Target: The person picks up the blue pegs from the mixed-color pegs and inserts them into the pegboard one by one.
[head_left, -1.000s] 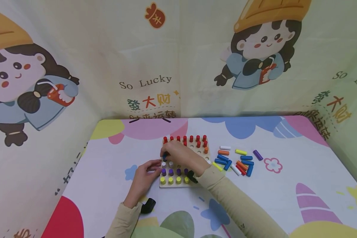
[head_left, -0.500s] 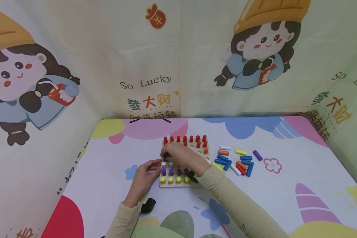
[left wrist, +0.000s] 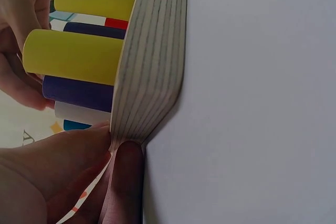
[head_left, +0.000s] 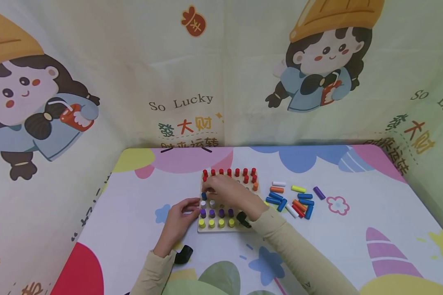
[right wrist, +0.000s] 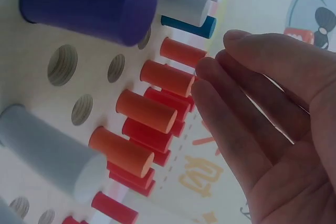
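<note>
Wooden pegboard (head_left: 218, 231) lies flat near the middle of the tabletop (head_left: 133, 196), set back from its far edge and well apart from the left and right edges. Colours run in rows: red pegs (head_left: 229, 172) toward the far edge, then orange pegs (right wrist: 146, 110), blue, white pegs (head_left: 212, 203), purple pegs (head_left: 221, 213) and yellow pegs (head_left: 211, 223) on the side nearest the person.

Left grip (head_left: 181, 219): clamped on the pegboard's left rim, digits pinching its edge low by the tabletop. Probable reason: stops the board sliding while pegs are pushed in, and keeps that hand below the upright pegs.

Right grip (head_left: 229, 190): thumb and fingers apart, nothing between them, just beside the blue peg (head_left: 204, 196). That peg stands upright at the left end of its row, parallel to its neighbours; judged seated, hence no need of support. Its spot between white and orange fits sorting by colour.

Loose pegs (head_left: 306, 202), mixed colours, lie on their sides between the pegboard and the tabletop's right edge, some touching; presumably kept there within easy right-hand reach. Bare holes (right wrist: 63, 65) show in the right wrist view.
</note>
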### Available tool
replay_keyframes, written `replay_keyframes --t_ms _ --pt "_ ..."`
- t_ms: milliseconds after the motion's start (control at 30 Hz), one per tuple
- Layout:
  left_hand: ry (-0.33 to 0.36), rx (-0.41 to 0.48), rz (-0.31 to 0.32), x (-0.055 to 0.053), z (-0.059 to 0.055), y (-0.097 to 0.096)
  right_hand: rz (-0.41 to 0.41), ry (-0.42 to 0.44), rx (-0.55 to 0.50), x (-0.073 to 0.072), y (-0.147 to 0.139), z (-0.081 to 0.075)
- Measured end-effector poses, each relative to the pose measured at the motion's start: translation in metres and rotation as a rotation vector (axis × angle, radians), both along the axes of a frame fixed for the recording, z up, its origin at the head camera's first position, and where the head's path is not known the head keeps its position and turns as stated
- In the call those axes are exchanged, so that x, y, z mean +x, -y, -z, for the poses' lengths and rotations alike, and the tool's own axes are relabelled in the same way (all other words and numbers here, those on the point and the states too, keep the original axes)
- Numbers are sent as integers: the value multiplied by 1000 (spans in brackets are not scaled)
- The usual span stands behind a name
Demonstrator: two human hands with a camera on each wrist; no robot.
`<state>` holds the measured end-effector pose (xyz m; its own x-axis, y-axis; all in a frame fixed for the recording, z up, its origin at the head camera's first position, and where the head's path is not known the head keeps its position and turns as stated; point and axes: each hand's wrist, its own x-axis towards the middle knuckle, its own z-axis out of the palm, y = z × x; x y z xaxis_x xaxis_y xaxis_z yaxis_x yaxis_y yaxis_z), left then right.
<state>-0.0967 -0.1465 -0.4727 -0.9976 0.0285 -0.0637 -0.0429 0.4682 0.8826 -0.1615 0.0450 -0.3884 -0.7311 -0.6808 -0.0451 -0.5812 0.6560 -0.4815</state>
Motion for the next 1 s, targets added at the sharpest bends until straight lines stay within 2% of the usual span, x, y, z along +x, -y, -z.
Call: replay_keyframes --t_ms 700,1000 --pt "12 -1 3 0 -1 -1 25 -48 23 21 -22 -12" --pt "13 5 7 0 0 -2 82 -40 18 28 -36 -12"
